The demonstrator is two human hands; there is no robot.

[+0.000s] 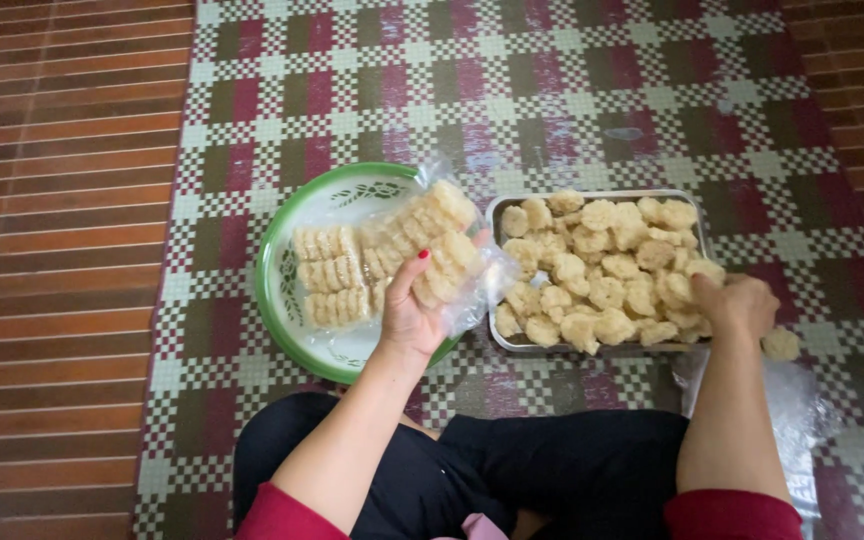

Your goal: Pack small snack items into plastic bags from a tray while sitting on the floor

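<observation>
My left hand (410, 312) holds up a clear plastic bag (430, 240) filled with rows of pale round cakes, over the right side of a white plate with a green rim (274, 290). More bagged rows of cakes (330, 276) lie on that plate. My right hand (737, 303) rests on the loose pale cakes (602, 270) at the right end of a rectangular metal tray (498, 206), fingers closed among them. One cake (780, 344) lies outside the tray beside my right hand.
Everything sits on a checked mat (512, 90) of green, maroon and white. Brown striped floor (52, 200) lies to the left. Clear plastic bags (802, 410) lie at the lower right, by my legs in dark trousers (552, 470).
</observation>
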